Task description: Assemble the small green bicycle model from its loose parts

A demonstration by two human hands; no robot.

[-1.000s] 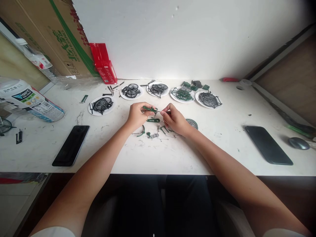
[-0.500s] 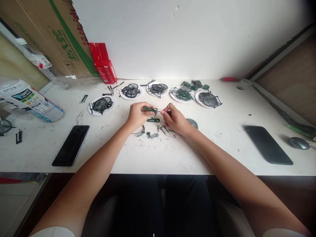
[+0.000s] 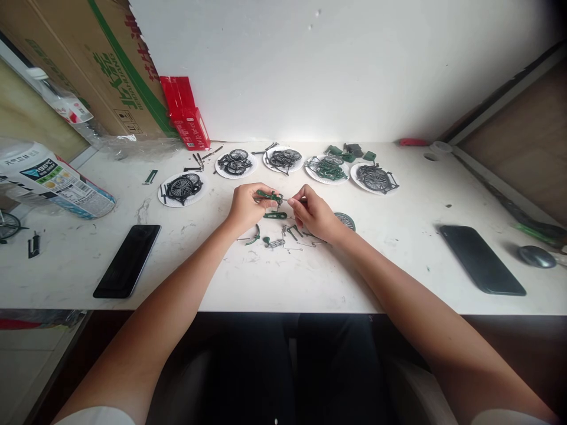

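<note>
White table [image 3: 283,289]. Over its middle, fingers closed: left hand [image 3: 245,205] and right hand [image 3: 313,213], facing each other. Between them, pinched by the left: green miniature bicycle part [image 3: 267,195], long axis roughly left-right, free end toward the right hand. Green chain guard [image 3: 275,216] lies just nearer. Thin metal rod [image 3: 284,200] gripped by right fingers, level, tip beside that free end; contact unclear.

Centre frame, the left hand [image 3: 245,205] covers one end of a green piece [image 3: 266,194]; the right hand [image 3: 315,217] swallows most of a thin rod [image 3: 285,200], tip too small to read! Far left, the edge slices a big bottle [image 3: 66,188] and a spoked wheel [image 3: 7,225]. Upper left, a carton [image 3: 75,47] runs out of frame.
</note>
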